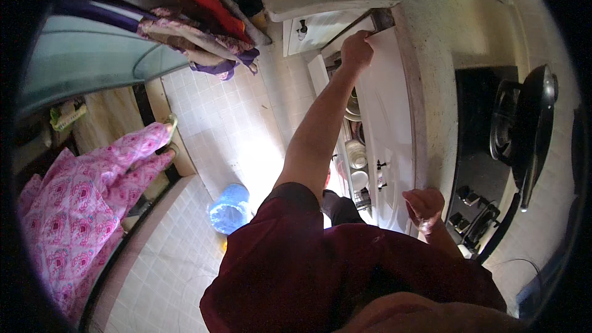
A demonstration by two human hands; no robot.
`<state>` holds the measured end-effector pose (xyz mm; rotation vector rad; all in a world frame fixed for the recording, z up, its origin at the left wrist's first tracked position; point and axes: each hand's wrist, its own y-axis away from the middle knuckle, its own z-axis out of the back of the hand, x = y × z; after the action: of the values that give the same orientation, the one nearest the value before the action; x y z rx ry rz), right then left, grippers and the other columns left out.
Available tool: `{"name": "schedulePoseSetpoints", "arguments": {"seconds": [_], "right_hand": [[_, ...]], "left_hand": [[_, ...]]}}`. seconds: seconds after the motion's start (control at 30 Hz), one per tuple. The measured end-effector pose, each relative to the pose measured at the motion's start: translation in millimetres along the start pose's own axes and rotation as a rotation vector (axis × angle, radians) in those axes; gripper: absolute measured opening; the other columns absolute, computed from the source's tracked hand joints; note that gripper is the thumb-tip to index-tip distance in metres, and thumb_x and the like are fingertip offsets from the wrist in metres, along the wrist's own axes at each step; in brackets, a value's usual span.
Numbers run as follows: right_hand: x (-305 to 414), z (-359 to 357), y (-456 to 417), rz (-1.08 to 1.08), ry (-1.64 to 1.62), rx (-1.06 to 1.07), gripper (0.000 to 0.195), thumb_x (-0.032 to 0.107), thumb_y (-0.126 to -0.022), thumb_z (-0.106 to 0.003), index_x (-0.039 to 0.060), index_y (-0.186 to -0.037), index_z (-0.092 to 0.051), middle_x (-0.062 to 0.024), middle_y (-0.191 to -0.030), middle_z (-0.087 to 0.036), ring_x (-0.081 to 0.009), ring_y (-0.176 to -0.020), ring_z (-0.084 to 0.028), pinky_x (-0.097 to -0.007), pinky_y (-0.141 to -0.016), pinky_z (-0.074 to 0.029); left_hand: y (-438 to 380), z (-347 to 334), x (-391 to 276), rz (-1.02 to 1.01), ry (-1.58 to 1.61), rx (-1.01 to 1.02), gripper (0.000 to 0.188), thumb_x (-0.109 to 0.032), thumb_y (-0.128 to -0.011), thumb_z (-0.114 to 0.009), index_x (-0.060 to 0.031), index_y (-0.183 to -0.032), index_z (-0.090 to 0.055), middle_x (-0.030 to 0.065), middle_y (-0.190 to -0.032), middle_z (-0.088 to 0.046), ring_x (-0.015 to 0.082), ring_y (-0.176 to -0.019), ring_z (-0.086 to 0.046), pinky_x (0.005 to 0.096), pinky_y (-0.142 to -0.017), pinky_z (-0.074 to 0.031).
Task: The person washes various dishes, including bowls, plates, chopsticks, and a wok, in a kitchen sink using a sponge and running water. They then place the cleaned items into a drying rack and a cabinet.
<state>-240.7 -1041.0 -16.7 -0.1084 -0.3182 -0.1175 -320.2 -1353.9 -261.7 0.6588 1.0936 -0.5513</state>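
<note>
My left hand (357, 51) reaches far forward, fingers curled over the far edge of a white cabinet door (386, 97). A dark handle (380, 174) is fixed to that door's near end. Beside the door, the open cabinet shows stacked dishes, among them a clear glass bowl (356, 153), a white bowl (360, 180) and steel plates (352, 104). Close to the front edge of the counter (434, 148), my right hand (423, 206) is loosely closed, with nothing visible in it. My left forearm hides part of the cabinet's inside.
On the counter's black gas hob (476, 166) sits a dark pan (532, 125). Another white cabinet door (314, 32) stands ahead. A blue plastic bucket (230, 208) is on the tiled floor at my left. A person in pink patterned clothes (88, 208) is farther left, near hanging cloths (203, 46).
</note>
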Motion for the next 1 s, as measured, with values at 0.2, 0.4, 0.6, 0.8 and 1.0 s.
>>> {"name": "schedulePoseSetpoints", "arguments": {"seconds": [0.2, 0.4, 0.6, 0.8, 1.0], "right_hand": [[1, -2, 0, 0.004, 0.038, 0.065, 0.035, 0.001, -0.06, -0.069, 0.0107, -0.092, -0.061, -0.0043, -0.074, -0.063, -0.0215, -0.058, -0.058, -0.0343, -0.049, -0.042], [-4, -3, 8, 0.029, -0.003, 0.0, 0.033, 0.001, -0.063, -0.07, 0.0103, -0.094, -0.062, -0.0057, -0.076, -0.063, -0.0215, -0.06, -0.059, -0.035, -0.05, -0.045], [-7, -1, 20, 0.033, -0.029, -0.055, 0.031, 0.002, -0.065, -0.07, 0.008, -0.094, -0.061, -0.0062, -0.075, -0.063, -0.0221, -0.062, -0.061, -0.0343, -0.052, -0.048], [-6, -3, 35, -0.033, -0.137, -0.069, 0.025, 0.005, -0.068, -0.069, 0.0087, -0.091, -0.061, -0.0065, -0.08, -0.062, -0.0247, -0.073, -0.062, -0.037, -0.063, -0.052], [-12, -19, 46, 0.075, -0.061, -0.204, 0.03, 0.013, -0.062, -0.066, 0.0057, -0.091, -0.059, -0.0096, -0.079, -0.055, -0.0282, -0.079, -0.056, -0.0403, -0.069, -0.047]], "left_hand": [[26, 1, -3, 0.01, 0.068, -0.279, 0.045, 0.004, -0.071, -0.048, -0.0063, -0.114, -0.055, 0.0173, -0.117, -0.056, 0.0335, -0.112, -0.051, 0.0411, -0.096, -0.039], [82, -18, 23, -0.07, -0.043, -0.31, 0.049, 0.005, -0.07, -0.05, -0.0044, -0.118, -0.051, 0.0174, -0.128, -0.046, 0.0342, -0.121, -0.041, 0.0397, -0.102, -0.034], [213, -10, 64, -0.066, -0.095, -0.123, 0.043, 0.003, -0.067, -0.049, -0.003, -0.109, -0.054, 0.0187, -0.111, -0.055, 0.0343, -0.11, -0.049, 0.0423, -0.096, -0.039], [307, 35, 78, -0.133, -0.188, 0.117, 0.032, 0.004, -0.071, -0.047, -0.0035, -0.099, -0.059, 0.0175, -0.103, -0.059, 0.0343, -0.101, -0.054, 0.0397, -0.089, -0.043], [320, 84, 105, -0.402, -0.425, 0.511, 0.023, -0.018, -0.085, -0.047, -0.0024, -0.093, -0.062, 0.0207, -0.092, -0.062, 0.0374, -0.091, -0.058, 0.0439, -0.081, -0.045]]}}
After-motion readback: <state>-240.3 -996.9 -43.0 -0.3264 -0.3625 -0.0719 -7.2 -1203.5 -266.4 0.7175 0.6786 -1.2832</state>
